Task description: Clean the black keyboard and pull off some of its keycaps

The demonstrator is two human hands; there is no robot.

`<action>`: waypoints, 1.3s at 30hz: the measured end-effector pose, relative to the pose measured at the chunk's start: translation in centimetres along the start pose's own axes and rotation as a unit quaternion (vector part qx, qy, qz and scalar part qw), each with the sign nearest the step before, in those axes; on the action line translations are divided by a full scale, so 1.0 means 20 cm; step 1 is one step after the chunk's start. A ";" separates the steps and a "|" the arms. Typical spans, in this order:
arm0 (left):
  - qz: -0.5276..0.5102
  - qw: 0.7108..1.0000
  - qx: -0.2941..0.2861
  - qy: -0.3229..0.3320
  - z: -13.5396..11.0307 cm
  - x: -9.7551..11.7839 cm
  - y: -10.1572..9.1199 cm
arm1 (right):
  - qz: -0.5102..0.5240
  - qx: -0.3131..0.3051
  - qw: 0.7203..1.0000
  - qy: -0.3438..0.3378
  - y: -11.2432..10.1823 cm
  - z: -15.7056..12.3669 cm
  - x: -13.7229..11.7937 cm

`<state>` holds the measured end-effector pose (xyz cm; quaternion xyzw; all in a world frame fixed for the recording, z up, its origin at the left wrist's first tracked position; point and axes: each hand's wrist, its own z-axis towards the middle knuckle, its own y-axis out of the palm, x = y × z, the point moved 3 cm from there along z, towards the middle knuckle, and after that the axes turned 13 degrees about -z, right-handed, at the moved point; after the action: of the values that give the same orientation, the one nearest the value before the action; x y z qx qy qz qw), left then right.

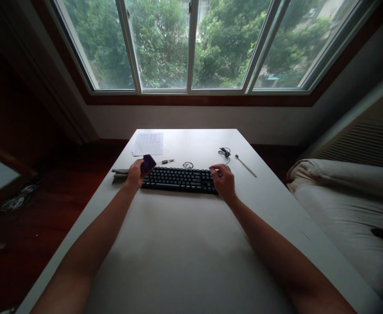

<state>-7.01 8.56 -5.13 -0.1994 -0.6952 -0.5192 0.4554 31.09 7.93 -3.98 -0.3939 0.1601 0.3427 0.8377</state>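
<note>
A black keyboard (178,179) lies across the middle of the white table (191,244). My left hand (135,173) is closed around a small dark purple object (148,162) at the keyboard's left end. My right hand (223,179) rests on the keyboard's right end with its fingers spread over the keys. Just left of my left hand a grey folded cloth (119,172) lies on the table.
Behind the keyboard lie a sheet of paper (148,143), a small metal tool (167,161), a round ring-like item (188,165), a coiled black cable (224,152) and a thin pen-like stick (245,166). A cushioned seat (348,196) stands to the right. Windows fill the far wall.
</note>
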 end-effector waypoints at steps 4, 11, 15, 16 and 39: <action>-0.025 0.995 -0.043 -0.086 -0.17 -0.08 0.09 | 0.124 -0.154 0.978 -0.066 0.16 -0.07 -0.26; 0.023 0.985 -0.118 -0.123 -0.42 -0.25 0.12 | 0.194 -0.230 0.953 -0.046 0.39 -0.19 -0.41; 0.036 0.985 -0.135 -0.096 -0.46 -0.28 0.11 | 0.192 -0.270 0.943 -0.016 0.45 -0.19 -0.45; 0.045 0.985 -0.145 -0.079 -0.46 -0.27 0.11 | 0.201 -0.278 0.939 -0.011 0.46 -0.19 -0.46; 0.367 0.896 -0.038 0.246 -0.25 -0.05 -0.15 | 0.009 -0.249 0.964 -0.095 0.81 0.08 -0.61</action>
<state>-6.64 3.03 -7.39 -0.3235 -0.4184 -0.3740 0.7619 11.02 10.98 -5.34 -0.5542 -0.0065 0.4153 0.7213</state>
